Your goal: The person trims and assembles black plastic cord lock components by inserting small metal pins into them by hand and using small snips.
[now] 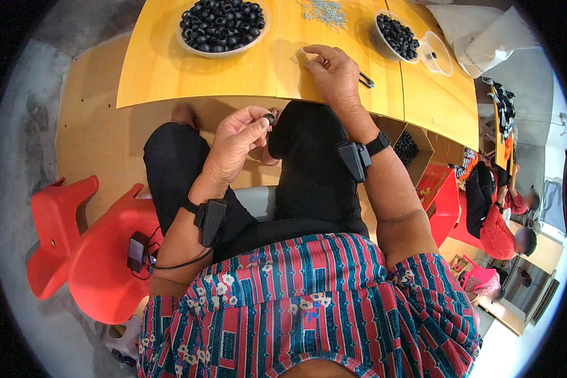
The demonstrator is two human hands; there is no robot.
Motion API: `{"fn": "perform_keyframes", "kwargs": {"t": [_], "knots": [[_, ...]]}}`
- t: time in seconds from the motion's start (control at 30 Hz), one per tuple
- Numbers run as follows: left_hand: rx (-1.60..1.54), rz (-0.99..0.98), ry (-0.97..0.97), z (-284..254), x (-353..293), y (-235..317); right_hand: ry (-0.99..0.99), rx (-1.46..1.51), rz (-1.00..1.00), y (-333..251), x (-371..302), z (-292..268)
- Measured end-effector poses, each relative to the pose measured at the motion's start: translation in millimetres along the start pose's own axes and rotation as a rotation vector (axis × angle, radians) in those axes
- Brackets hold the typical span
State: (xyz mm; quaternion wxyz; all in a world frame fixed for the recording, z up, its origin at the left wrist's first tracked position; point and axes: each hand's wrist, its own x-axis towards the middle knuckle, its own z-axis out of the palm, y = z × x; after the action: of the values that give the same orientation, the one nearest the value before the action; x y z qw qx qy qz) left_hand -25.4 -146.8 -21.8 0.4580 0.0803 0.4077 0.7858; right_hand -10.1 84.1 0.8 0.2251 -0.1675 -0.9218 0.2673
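My left hand (pixel 236 140) is raised over my lap, just off the table's near edge. Its thumb and fingers pinch a small round black piece (pixel 269 119) with a hollow look. Over the yellow table (pixel 233 80), my right hand (pixel 334 72) has its thumb and forefinger curled toward each other; whatever lies between them is too small to make out. Tiny pale bits (pixel 294 60) lie on the tabletop by those fingertips. A slim black tool (pixel 366 80) rests just right of the right hand, its kind unclear.
A bowl of black pieces (pixel 222 26) stands left, a smaller tub (pixel 395 39) right. Small clear-blue bits (pixel 324 12) are heaped between them. An empty clear container (pixel 436 55) sits beside the tub. Red chairs (pixel 110 252) stand at left; other people (pixel 501 230) sit far right.
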Motion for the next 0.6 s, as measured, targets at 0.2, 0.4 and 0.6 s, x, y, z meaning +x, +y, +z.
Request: {"fn": "perform_keyframes", "kwargs": {"t": [0.2, 0.4, 0.6], "knots": [[0.005, -0.004, -0.029, 2, 3, -1, 0.012, -0.008, -0.110, -13, -3, 3], [0.011, 0.019, 0.016, 4, 4, -2, 0.065, -0.101, -0.104, -16, -9, 10], [0.025, 0.027, 0.015, 1, 4, -2, 0.090, -0.144, -0.168, -14, -16, 10]]}}
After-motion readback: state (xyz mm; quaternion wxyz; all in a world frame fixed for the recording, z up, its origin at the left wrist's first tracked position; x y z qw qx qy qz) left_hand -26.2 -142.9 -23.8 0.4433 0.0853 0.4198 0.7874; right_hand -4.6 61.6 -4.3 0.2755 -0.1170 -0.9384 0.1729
